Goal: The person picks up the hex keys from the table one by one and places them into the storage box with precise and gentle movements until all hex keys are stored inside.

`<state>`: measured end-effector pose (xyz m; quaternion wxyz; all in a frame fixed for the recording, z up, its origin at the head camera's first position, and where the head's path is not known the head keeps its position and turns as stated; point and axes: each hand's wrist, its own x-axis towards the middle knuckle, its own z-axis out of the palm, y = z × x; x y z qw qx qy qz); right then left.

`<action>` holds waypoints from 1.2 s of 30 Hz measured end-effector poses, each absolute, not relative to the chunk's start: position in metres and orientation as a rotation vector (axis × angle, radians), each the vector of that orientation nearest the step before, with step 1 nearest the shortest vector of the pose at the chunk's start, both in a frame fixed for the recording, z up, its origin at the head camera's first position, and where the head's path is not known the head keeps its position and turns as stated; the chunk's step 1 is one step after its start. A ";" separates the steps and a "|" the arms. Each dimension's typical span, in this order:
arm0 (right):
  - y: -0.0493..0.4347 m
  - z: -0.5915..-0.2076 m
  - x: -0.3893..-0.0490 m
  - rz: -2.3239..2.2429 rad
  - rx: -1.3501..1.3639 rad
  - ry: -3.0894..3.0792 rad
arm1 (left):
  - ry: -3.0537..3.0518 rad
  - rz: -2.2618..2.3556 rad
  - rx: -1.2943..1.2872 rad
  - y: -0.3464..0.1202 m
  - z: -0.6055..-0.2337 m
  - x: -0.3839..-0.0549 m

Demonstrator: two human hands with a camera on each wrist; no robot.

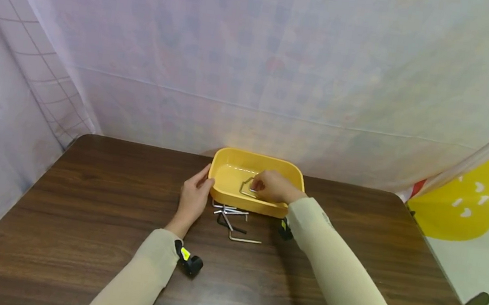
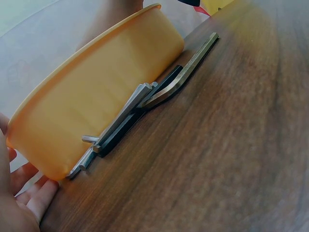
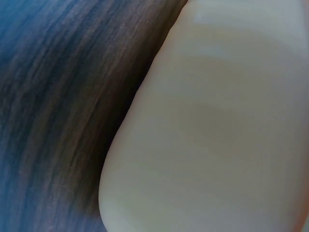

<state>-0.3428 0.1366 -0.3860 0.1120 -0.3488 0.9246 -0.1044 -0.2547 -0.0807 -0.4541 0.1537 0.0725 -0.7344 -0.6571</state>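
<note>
Here, my right hand [image 1: 273,186] pinches a hex key [image 1: 252,190] inside the yellow tray [image 1: 229,177], centre frame; my left hand's [image 1: 193,197] loose fingers touch its left end. Its front wall [image 1: 243,202] stands before the loose keys [image 2: 120,117] just below. My sleeve [image 3: 207,135] blocks the right-wrist view; pale curtain [image 1: 255,62] fills the top.

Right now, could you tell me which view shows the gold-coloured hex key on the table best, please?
Left wrist: the gold-coloured hex key appears largest there, its bend visible. The head view shows it small; the right wrist view, not at all.
</note>
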 end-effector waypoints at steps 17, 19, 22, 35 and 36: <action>0.146 -0.372 -0.333 -0.464 -1.084 2.738 | -2.109 -1.866 0.214 -0.076 -0.451 -0.254; 0.145 -0.368 -0.328 -0.483 -1.106 2.746 | -2.113 -1.873 0.213 -0.077 -0.451 -0.254; 0.146 -0.363 -0.320 -0.497 -1.145 2.761 | -2.122 -1.875 0.214 -0.077 -0.451 -0.254; 0.156 -0.358 -0.277 -0.606 -1.315 2.867 | -2.120 -1.873 0.234 -0.079 -0.452 -0.254; 0.156 -0.358 -0.273 -0.617 -1.325 2.874 | -2.122 -1.868 0.237 -0.079 -0.452 -0.254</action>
